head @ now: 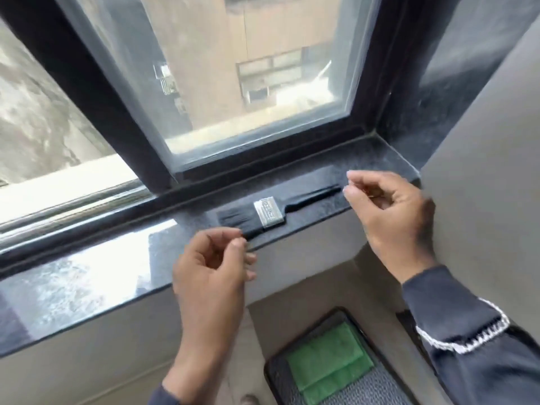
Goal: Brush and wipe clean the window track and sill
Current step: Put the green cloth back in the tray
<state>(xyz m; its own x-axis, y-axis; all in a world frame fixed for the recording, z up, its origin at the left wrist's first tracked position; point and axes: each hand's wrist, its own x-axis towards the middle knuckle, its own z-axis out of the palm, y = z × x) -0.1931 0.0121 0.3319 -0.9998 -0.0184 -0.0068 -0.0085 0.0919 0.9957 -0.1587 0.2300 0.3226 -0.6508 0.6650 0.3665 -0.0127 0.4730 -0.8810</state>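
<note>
A black brush [270,211] with a silver metal band lies flat on the dark stone sill [380,162], bristles to the left, handle to the right. My right hand [388,211] hovers at the handle's end, fingers loosely curled, holding nothing. In front of the bristles my left hand [213,270] is half curled and empty, its fingertips just short of the brush. Behind the sill runs the black window track [122,226] under the sliding frame. A folded green cloth [330,361] lies below on a dark mesh seat.
The sill's left part [73,282] is glossy and reflects the sky. A grey wall [482,141] closes the sill on the right. The dark seat [371,390] with the cloth stands on the floor under the sill. Outside the glass is a neighbouring building.
</note>
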